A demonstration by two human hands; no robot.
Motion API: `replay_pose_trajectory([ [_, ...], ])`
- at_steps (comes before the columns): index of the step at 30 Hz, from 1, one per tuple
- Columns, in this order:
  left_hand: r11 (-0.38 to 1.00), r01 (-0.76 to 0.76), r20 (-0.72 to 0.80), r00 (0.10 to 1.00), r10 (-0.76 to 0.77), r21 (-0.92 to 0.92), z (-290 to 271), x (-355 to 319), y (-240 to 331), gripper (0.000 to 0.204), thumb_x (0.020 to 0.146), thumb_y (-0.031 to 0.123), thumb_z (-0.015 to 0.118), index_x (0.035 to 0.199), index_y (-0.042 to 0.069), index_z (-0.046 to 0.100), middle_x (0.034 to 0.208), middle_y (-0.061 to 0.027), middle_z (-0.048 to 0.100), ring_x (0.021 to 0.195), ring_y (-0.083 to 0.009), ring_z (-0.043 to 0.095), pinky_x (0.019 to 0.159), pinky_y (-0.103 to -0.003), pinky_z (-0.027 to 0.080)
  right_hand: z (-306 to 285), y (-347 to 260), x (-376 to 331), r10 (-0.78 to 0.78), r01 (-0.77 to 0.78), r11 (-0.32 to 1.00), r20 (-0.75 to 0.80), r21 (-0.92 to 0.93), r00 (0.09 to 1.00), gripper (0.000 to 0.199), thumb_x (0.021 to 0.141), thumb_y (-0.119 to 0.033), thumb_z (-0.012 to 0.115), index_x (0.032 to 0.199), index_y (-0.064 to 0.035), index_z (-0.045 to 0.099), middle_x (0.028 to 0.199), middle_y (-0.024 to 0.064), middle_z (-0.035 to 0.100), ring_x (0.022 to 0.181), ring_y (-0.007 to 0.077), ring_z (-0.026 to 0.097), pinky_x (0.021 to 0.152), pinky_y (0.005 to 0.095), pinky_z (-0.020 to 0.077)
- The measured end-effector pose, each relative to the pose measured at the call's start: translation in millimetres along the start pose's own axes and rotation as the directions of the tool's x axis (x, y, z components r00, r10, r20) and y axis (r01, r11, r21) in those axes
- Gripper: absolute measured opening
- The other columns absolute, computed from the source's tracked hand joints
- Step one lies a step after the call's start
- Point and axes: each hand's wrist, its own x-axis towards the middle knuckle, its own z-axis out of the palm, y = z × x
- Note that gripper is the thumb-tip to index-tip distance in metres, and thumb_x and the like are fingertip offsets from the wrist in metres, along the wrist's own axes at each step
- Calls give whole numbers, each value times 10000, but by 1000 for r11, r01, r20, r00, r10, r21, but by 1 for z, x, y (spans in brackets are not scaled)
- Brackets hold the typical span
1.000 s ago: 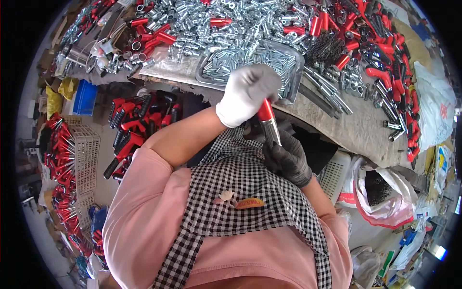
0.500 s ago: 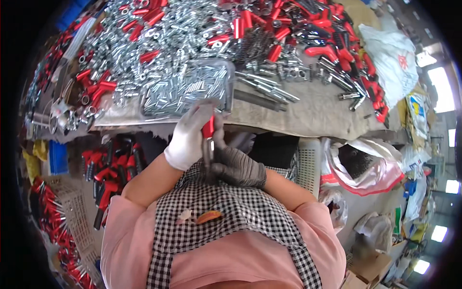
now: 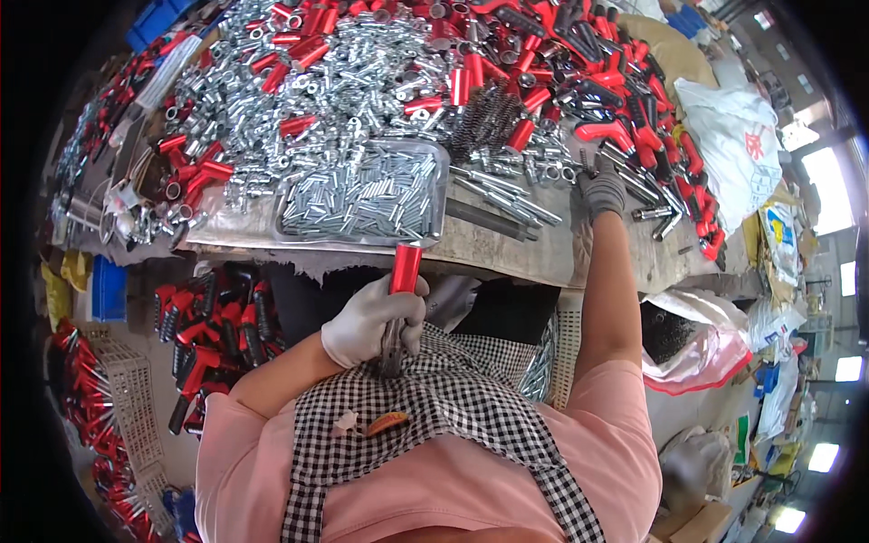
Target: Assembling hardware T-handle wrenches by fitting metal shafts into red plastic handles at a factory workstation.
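Two-tone tube [image 3: 406, 269], far end glossy red, near end dark | held before the worktop [image 3: 507, 258], clamped in grip of left hand [image 3: 376, 321] | right hand [image 3: 605, 192] stretched beside silvery fittings [image 3: 547, 169], its grip's closure unclear

Across my feed curves the tabletop [image 3: 543, 262], worn and grey-beige on top, ragged along its front edge. I see pale floor [image 3: 715, 412] below it on the right and another strip on the left. Toward the right rim I make out a large, glaring window [image 3: 826, 188] and smaller bright panels [image 3: 848, 368]; whether those are windows or lamps, I can't tell.
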Motion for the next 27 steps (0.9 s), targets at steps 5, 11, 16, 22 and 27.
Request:
replay_pose_trajectory([
  [5, 774, -177, -46, 965, 257, 608, -12, -1, 16, 200, 780, 112, 727, 844, 9, 567, 659, -24, 572, 575, -121, 563, 572, -286, 489, 2, 6, -7, 0, 48, 911, -116, 410, 993, 367, 845, -308, 602, 1102, -54, 664, 1009, 201, 687, 909, 356, 673, 798, 434, 513],
  [11, 449, -296, 64, 884, 463, 843, -24, 15, 26, 345, 733, 299, 763, 857, 13, 616, 702, -140, 609, 637, -271, 614, 656, -385, 495, -96, -103, -149, -592, 202, 210, -41, 957, 805, 269, 886, -178, 623, 1110, -42, 685, 973, 67, 623, 818, 168, 587, 693, 299, 499],
  [16, 80, -316, 245, 850, 466, 945, -11, 23, 35, 290, 765, 298, 718, 850, 40, 617, 771, -182, 649, 751, -379, 649, 671, -450, 504, -107, -143, -199, -860, 788, 329, -179, 520, 477, 256, 806, -36, 668, 1057, -74, 698, 979, 110, 626, 843, 265, 612, 723, 346, 502],
  [22, 154, -274, 192, 893, 408, 949, -19, 23, 41, 318, 686, 263, 785, 878, 40, 664, 767, -179, 639, 706, -365, 628, 668, -422, 500, -95, -152, -182, -907, 791, 254, -147, 556, 394, 305, 803, -64, 688, 1106, -98, 671, 1035, 123, 659, 864, 298, 642, 750, 383, 529],
  [27, 41, -230, 195, 893, 406, 972, -11, 32, 49, 315, 705, 268, 783, 877, 35, 662, 767, -180, 638, 701, -367, 627, 663, -424, 501, -88, -158, -178, -926, 701, 267, -24, 662, 376, 289, 878, -156, 643, 1154, -73, 628, 1004, 154, 662, 890, 322, 660, 757, 404, 540],
])
